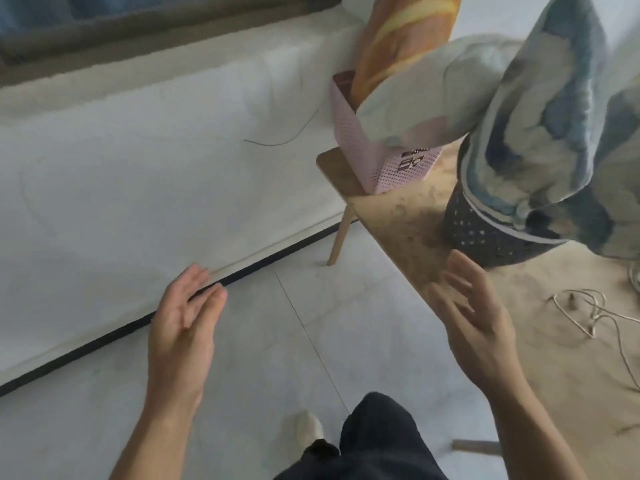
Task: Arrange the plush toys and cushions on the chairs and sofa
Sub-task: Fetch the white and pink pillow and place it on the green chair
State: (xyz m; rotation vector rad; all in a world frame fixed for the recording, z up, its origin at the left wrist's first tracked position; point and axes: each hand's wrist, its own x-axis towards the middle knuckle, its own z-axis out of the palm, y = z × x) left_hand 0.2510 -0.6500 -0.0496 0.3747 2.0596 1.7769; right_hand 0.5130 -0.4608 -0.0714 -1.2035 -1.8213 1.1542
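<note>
Two empty hands, left (181,327) and right (485,323), spread wide, wooden table (408,237) ahead, pink basket (377,157), dark basket (485,237).

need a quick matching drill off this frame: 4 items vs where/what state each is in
Items:
1. bread plush
2. blue plush
3. cord
4. left hand

States:
A. loose on the table
B. in the dark basket
C. open, holding nothing
D. in the pink basket

Pairs: 1-D, 2-B, 3-A, 4-C
</note>
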